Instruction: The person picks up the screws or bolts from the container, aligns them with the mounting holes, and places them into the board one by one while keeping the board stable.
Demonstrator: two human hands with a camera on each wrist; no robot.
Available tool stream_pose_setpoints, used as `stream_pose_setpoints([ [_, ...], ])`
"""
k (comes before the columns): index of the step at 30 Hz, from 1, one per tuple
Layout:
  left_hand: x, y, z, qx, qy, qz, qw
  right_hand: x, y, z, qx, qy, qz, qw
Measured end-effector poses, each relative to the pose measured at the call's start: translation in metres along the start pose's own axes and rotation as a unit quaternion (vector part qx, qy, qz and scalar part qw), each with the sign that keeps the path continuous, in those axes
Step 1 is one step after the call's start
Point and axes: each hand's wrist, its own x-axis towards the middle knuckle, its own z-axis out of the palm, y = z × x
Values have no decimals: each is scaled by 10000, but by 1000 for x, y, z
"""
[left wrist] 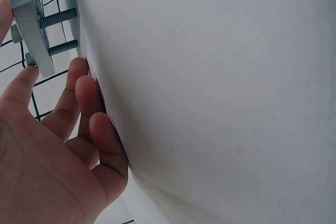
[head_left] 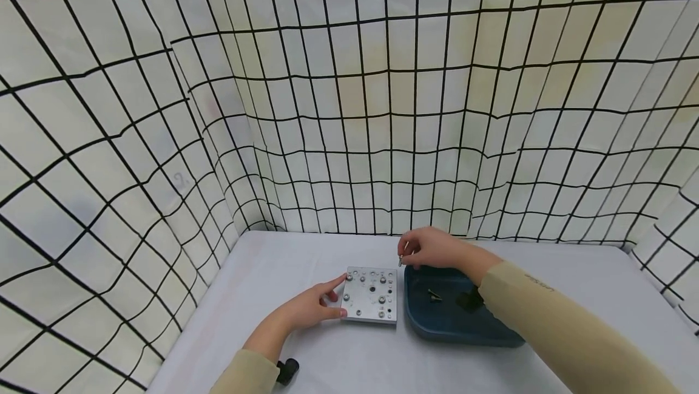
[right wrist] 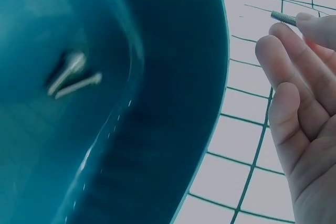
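A square silver metal plate (head_left: 366, 308) with several bolts standing in its holes lies on the white table. My left hand (head_left: 308, 309) grips its left side, thumb at the near corner and index finger at the far one. Threaded bolt shanks (left wrist: 59, 18) stick out beneath the plate in the left wrist view. Between thumb and fingers my right hand (head_left: 434, 248) pinches a small bolt (head_left: 401, 260), above the far left corner of a dark blue tray (head_left: 464, 340). The bolt's threaded end (right wrist: 283, 18) shows in the right wrist view.
Inside the tray lie two loose bolts (right wrist: 73, 74). A black object (head_left: 287, 371) is beside the left sleeve. White walls with a black grid (head_left: 388, 108) stand behind and to the sides of the table (head_left: 273, 260).
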Motion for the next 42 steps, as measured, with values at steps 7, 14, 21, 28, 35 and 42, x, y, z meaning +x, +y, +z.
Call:
stream_pose_setpoints([
  [7,-6,-2,-1,-85,17,-46,10000,26,-15,18,54,-28,3,10000],
  [14,-6,-7,0,-143,-49,-85,9999,48,-27,37,-177,-137,29,9997],
  [21,-4,-7,-1,-111,-86,-9,9999,64,-39,45,-289,-278,78,9992],
  [28,-3,-6,-3,-60,-147,12,9999,73,-46,54,-448,-261,225,9984],
  [35,-3,-1,-3,-70,-161,13,9998,77,-46,61,-552,-214,398,9975],
  [42,-2,1,-3,-86,-170,61,9998,81,-45,64,-655,-217,454,9966],
])
